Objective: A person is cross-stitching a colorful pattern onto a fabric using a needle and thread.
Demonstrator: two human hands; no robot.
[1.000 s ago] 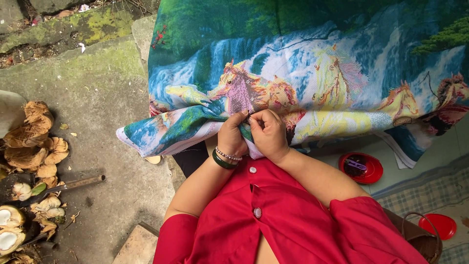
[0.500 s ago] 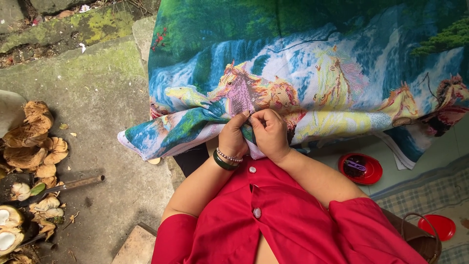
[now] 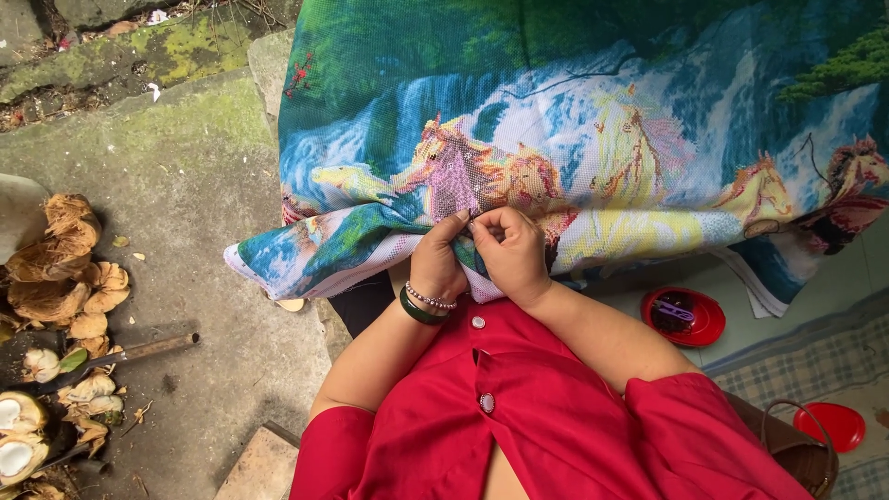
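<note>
Evidently the cross-stitch canvas (image 3: 593,157), printed with horses and a waterfall, is draped over the lap so its near edge sits within easy reach. At its 6 o'clock edge the left hand (image 3: 437,264) bunches the cloth taut, fingers closed on it, while the right hand (image 3: 512,252) pinches narrowly at the same fold, perhaps on a needle too small to see. Coconut husks (image 3: 56,268) lie at 9 o'clock.

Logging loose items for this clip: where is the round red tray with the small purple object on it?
In the head view, the red tray sits on the pale floor at the person's right, just below the hanging edge of the embroidered cloth and beyond the right forearm.
</note>
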